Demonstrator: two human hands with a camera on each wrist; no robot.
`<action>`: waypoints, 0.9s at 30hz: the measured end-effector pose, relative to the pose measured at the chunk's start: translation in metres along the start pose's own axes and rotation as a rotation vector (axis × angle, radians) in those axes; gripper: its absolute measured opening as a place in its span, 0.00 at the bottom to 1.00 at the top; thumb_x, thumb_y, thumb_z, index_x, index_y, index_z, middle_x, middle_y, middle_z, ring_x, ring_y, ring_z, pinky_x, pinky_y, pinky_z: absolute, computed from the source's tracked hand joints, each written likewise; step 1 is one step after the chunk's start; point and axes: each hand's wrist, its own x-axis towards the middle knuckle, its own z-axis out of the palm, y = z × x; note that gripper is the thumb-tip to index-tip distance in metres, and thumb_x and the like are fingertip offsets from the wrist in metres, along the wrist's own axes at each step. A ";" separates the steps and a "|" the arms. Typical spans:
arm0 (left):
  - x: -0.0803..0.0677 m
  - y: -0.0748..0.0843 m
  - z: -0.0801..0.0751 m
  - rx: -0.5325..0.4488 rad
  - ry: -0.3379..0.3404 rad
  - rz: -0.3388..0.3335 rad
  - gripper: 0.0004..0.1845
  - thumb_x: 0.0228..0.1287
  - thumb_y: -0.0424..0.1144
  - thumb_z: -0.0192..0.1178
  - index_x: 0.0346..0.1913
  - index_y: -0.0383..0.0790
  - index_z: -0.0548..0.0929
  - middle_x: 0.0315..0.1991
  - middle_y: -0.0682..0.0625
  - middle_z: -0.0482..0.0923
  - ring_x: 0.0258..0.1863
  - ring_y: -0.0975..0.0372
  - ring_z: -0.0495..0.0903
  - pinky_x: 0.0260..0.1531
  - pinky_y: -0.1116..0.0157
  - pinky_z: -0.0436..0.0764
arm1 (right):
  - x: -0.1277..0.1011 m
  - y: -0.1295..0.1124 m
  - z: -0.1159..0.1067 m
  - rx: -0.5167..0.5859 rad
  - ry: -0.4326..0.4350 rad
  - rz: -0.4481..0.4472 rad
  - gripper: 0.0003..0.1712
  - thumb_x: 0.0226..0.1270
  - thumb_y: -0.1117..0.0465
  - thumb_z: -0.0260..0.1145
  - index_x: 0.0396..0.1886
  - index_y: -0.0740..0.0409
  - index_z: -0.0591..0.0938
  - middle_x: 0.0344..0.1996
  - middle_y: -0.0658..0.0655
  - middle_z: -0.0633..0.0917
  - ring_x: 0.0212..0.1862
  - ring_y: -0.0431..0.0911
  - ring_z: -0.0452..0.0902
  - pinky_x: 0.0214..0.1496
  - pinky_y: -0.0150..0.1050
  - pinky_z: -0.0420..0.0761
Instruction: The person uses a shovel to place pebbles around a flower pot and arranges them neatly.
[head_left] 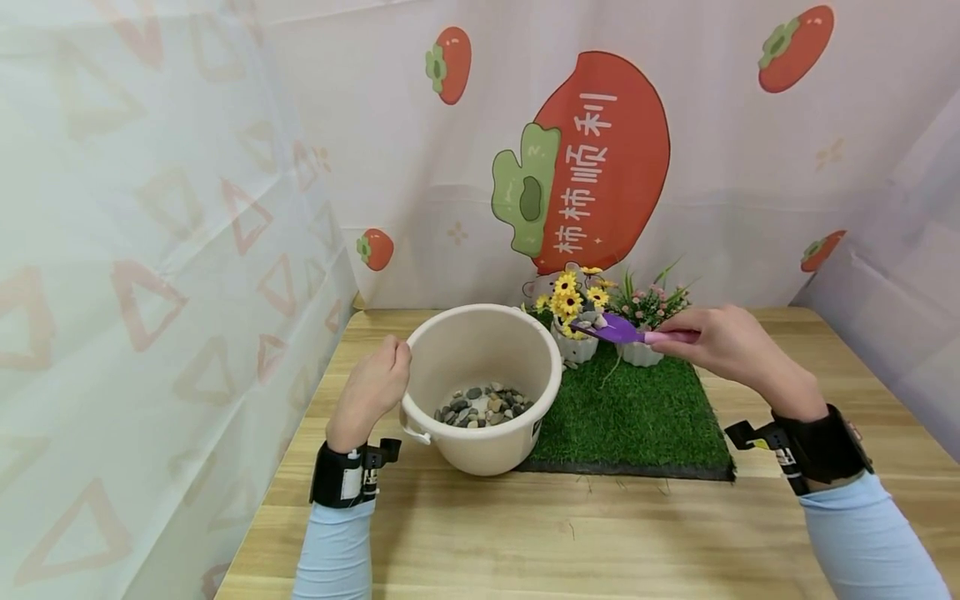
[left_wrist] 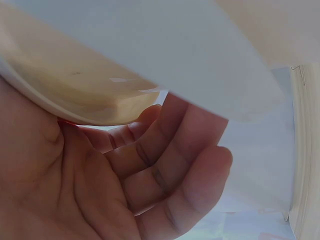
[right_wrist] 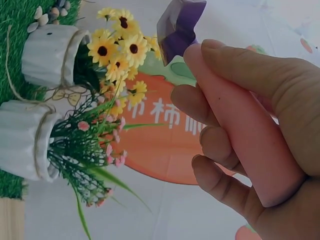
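Observation:
My left hand (head_left: 375,385) grips the rim of a cream bucket (head_left: 480,454) at its left side. In the left wrist view, the fingers (left_wrist: 185,185) curl around the bucket wall (left_wrist: 100,75). Pebbles (head_left: 487,407) lie on the bucket's bottom. My right hand (head_left: 723,346) holds a small toy trowel by its pink handle (right_wrist: 245,125). Its purple blade (head_left: 617,328) points left and carries several pebbles (head_left: 591,320). The blade is raised, overlapping the yellow flowers (head_left: 567,297) in the head view, to the right of the bucket's rim.
The bucket stands on a wooden table (head_left: 480,533), beside a green turf mat (head_left: 630,417). Two white flower pots, one with yellow blooms (right_wrist: 50,55) and one with pink blooms (right_wrist: 25,140), stand on the mat's back. A few pebbles (right_wrist: 47,14) lie by the yellow-flower pot. Printed curtains (head_left: 712,167) hang behind.

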 end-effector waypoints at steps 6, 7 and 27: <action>0.000 -0.001 0.000 -0.003 -0.004 -0.005 0.26 0.78 0.48 0.29 0.54 0.35 0.74 0.40 0.42 0.80 0.41 0.50 0.81 0.42 0.52 0.78 | -0.005 0.004 0.002 -0.025 0.015 -0.034 0.05 0.60 0.54 0.72 0.26 0.40 0.84 0.20 0.37 0.79 0.21 0.28 0.64 0.27 0.30 0.63; 0.000 -0.002 0.001 -0.003 -0.004 -0.007 0.26 0.78 0.49 0.29 0.55 0.35 0.74 0.40 0.42 0.80 0.41 0.50 0.81 0.42 0.52 0.78 | -0.007 0.004 0.002 -0.027 0.010 -0.028 0.05 0.60 0.54 0.72 0.26 0.40 0.84 0.20 0.37 0.78 0.21 0.28 0.63 0.27 0.30 0.62; 0.000 0.000 -0.002 -0.003 -0.009 -0.007 0.26 0.78 0.48 0.30 0.54 0.34 0.74 0.38 0.42 0.79 0.39 0.51 0.81 0.39 0.54 0.79 | -0.034 0.015 0.029 0.027 -0.102 0.091 0.03 0.64 0.51 0.69 0.31 0.42 0.86 0.19 0.38 0.77 0.21 0.30 0.62 0.28 0.31 0.61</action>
